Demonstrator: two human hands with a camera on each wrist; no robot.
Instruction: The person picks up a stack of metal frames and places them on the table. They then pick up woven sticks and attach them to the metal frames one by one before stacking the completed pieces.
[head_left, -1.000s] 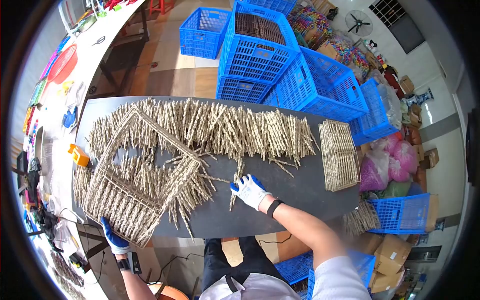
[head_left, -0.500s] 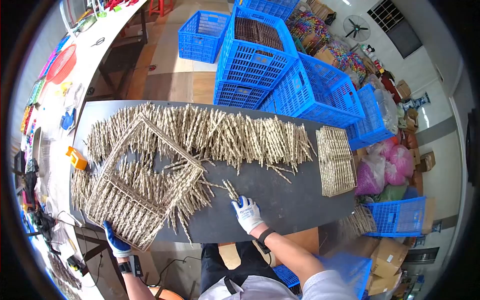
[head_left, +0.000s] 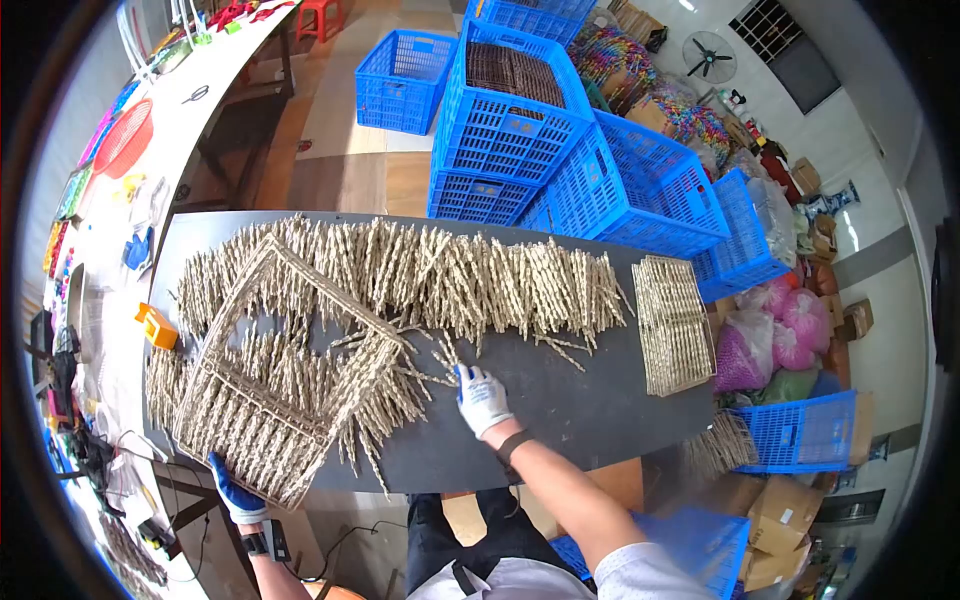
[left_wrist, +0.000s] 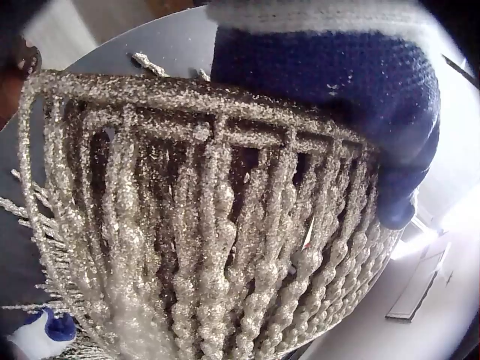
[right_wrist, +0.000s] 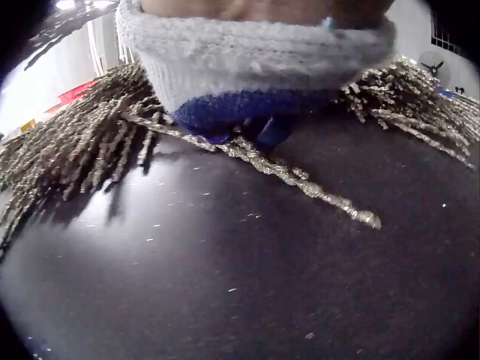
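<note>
My left hand (head_left: 238, 492), in a blue and white glove, grips the near edge of a rectangular woven frame (head_left: 262, 412) coated in glitter. The frame tilts over the table, its lower part filled with parallel twisted rods and its upper part an open rectangle. In the left wrist view, the blue-coated fingers (left_wrist: 330, 90) wrap over the frame's rim. To the right of the frame, my gloved right hand (head_left: 484, 402) pinches a few twisted glittery sticks (head_left: 448, 352) low over the table. One stick (right_wrist: 315, 190) slants out beneath the fingers in the right wrist view.
A long row of twisted sticks (head_left: 480, 285) lies along the dark table's far side, with a second pile (head_left: 375, 425) under the frame. Stacked finished-looking frames (head_left: 675, 325) sit at the right end. Blue crates (head_left: 520, 130) stand beyond the table; a yellow-orange holder (head_left: 156, 327) is at left.
My right hand has shifted slightly left and away from my body; the sticks at its fingertips have swung and moved left with it. The left hand keeps its hold on the frame.
</note>
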